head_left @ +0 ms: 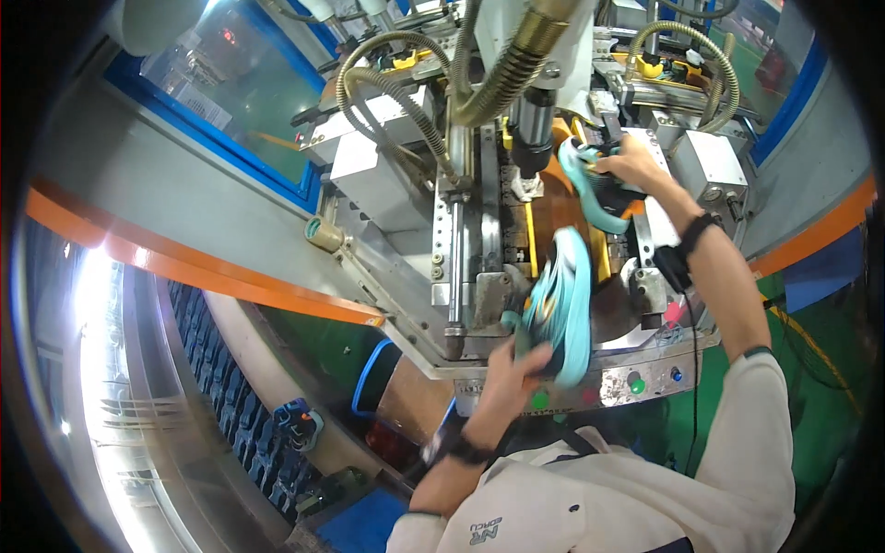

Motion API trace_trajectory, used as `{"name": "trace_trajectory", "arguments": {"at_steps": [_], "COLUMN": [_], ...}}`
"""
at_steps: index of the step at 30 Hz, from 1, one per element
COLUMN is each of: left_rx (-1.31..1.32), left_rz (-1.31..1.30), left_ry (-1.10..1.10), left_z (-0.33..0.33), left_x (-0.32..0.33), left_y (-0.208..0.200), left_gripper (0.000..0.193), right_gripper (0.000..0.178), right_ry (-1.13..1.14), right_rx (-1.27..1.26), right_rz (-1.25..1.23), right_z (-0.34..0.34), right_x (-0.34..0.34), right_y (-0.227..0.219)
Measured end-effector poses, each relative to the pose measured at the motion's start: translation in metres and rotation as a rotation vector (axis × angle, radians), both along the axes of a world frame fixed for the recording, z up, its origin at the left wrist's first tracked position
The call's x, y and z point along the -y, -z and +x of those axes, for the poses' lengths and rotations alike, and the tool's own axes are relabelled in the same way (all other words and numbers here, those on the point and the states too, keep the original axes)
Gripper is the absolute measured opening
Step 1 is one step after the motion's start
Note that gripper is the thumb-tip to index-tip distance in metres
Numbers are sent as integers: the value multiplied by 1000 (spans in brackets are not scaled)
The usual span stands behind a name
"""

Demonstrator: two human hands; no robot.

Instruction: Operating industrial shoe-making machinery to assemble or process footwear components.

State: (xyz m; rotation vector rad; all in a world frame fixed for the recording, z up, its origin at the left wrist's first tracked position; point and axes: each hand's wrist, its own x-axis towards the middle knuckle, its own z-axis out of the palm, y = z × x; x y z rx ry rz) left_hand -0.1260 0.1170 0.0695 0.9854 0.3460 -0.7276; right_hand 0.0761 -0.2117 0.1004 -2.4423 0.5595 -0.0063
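My left hand (505, 385) grips a sneaker (569, 304) with a light teal sole by its dark part, near the machine's front edge. That sneaker is tilted and somewhat blurred. Farther forward and to the right, my right hand (636, 166) is closed on a second sneaker (601, 189), black with a teal sole and a bit of orange. This one is held over the right side of the machine bed, close beside a dark vertical press head (532, 138). A crumpled white piece (526, 184) lies left of it. The fingertips of both hands are partly hidden.
A metal cylinder rod (456, 258) and ribbed hoses (383, 55) stand left of the bed. Colored buttons (636, 383) line the front panel. An orange-edged guard (230, 286) curves at left. Beyond it, another shoe (297, 424) sits by a dark conveyor (221, 387).
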Motion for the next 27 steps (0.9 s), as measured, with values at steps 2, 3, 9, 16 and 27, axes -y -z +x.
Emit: {"name": "trace_trajectory", "arguments": {"at_steps": [2, 3, 9, 16, 27], "left_rx": [32, 72, -35, -56, -297], "left_rz": [173, 329, 323, 368, 1], "left_ry": [-11, 2, -699, -1327, -1449], "left_z": [-48, -72, -203, -297, -387], "left_x": [-48, -72, -139, -101, -38], "left_y": [-12, -18, -31, -4, 9], "left_gripper": [38, 40, 44, 30, 24], "right_gripper": [62, 51, 42, 39, 21], "right_ry": [32, 19, 49, -460, -1243], "right_rx": [-137, -50, 248, 849, 314], "right_rz": [-61, -96, -334, -86, 51], "right_z": [31, 33, 50, -75, -256], "right_x": [-41, -59, -101, -161, -237], "right_y": [28, 41, 129, 79, 300]}}
